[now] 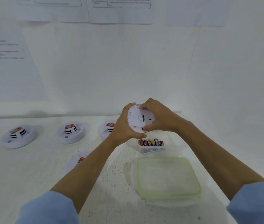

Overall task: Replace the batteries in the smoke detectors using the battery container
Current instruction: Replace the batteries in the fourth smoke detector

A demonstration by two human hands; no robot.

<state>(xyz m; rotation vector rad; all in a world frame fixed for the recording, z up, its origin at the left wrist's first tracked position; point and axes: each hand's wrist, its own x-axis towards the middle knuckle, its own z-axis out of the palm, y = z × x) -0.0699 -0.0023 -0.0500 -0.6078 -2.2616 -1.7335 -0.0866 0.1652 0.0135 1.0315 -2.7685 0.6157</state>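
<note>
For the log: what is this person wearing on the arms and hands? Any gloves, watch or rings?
Both arms are in light blue fabric sleeves; the left sleeve and right sleeve end near the elbows, leaving the forearms bare. The left hand and right hand are uncovered: no gloves, and no ring, watch or wristband shows in this view.

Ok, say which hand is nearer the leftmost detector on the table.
Left. The left hand is right of the leftmost detector; the right hand farther right, across the held detector.
</note>
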